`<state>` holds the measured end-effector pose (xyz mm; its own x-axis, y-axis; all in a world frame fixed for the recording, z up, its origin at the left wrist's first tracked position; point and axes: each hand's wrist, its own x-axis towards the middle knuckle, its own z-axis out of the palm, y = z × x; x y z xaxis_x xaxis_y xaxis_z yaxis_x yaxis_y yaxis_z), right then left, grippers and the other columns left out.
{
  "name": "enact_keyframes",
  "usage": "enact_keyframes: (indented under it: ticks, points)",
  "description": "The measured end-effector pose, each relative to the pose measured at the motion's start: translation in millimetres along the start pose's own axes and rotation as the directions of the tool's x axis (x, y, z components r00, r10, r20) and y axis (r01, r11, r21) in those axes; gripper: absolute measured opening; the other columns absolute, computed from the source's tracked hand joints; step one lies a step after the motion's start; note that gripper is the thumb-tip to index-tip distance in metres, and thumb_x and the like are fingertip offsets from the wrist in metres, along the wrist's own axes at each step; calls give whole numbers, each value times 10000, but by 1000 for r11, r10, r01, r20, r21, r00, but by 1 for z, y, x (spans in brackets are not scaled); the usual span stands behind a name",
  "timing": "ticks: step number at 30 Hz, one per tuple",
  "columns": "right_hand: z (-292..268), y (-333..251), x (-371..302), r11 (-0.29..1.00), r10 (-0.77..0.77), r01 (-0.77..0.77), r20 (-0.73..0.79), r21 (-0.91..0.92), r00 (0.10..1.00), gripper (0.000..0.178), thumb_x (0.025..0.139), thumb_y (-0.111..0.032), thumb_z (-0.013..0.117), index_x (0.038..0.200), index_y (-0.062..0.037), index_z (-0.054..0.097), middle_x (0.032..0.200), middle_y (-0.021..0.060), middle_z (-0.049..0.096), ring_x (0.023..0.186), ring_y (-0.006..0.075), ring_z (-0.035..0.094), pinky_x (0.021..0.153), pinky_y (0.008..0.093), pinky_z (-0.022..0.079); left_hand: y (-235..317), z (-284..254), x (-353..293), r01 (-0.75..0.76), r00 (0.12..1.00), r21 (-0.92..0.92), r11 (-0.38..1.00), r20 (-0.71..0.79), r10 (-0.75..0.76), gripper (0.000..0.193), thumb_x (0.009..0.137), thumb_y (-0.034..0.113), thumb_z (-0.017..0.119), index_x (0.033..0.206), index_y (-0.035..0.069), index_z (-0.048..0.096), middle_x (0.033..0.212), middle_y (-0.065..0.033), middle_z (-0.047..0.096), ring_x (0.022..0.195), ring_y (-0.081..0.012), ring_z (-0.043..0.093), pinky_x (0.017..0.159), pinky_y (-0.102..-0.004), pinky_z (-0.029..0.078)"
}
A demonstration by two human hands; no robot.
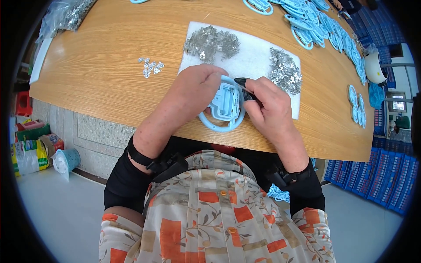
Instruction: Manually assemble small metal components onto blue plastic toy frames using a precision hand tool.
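A light-blue plastic housing with a round rim and a rectangular battery-type compartment [227,103] rests at the table's near edge. My left hand [196,90] is closed on its left side, with the fingertips partly hidden behind the rim. On the other side my right hand [272,104] pinches a slim dark tool [249,90] against the housing's upper right; its exact kind is unclear. Just beyond, a white foam sheet [254,48] carries a pile of small metal clips [212,42] on its left and another metal pile [285,70] on its right.
Several small metal pieces [150,66] lie loose on the wooden table [109,52]. Many blue housings [307,22] are heaped at the far right, and a few more [357,106] lie nearer. A plastic bag of metal parts [72,15] sits far left.
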<state>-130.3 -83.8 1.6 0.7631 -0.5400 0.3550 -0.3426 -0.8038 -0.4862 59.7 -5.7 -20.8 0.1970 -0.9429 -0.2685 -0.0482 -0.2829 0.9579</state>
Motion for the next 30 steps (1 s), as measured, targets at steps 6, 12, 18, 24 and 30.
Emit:
enact_keyframes:
  ticks: [6,12,18,24,30]
  points:
    - [-1,-7,-13,995,-15,30,154,-96,988,355,750,-53,691,1100,-75,638,871,109,601,722,313,639,622,392,526,0,1,1,15,999,31,999,-34,-14,285,1022,174,503,1146,-15,677,907,-28,692,812,-79,617,722,-245,511]
    - [-5,-3,-18,992,117,-115,-32,46,993,333,795,-50,661,1125,-25,622,865,131,620,718,302,640,642,368,533,1,2,0,20,1000,34,999,-23,-19,272,1026,168,499,1137,-6,676,926,-27,690,828,-68,616,736,-239,512]
    - [-3,-11,-16,366,514,-630,416,685,750,176,963,-69,536,1114,-2,599,791,34,643,580,72,521,530,227,421,1,1,-10,-6,999,-192,981,51,16,287,1035,186,498,1213,8,637,1027,-18,675,907,-60,604,804,-222,494]
    - [-5,-4,-20,238,461,-600,454,764,762,164,1015,-168,554,1105,-32,570,739,19,626,506,34,444,456,164,317,3,-6,-25,-141,981,-96,985,119,152,325,1020,150,509,1300,17,606,1067,-23,655,974,-80,592,859,-230,482]
    - [-5,-8,-24,253,452,-600,455,759,767,179,1015,-154,546,1133,-22,570,757,24,625,513,31,429,460,166,312,7,-7,-31,-331,938,260,907,198,286,396,958,97,555,1342,3,563,1115,-59,622,1006,-103,582,881,-272,487]
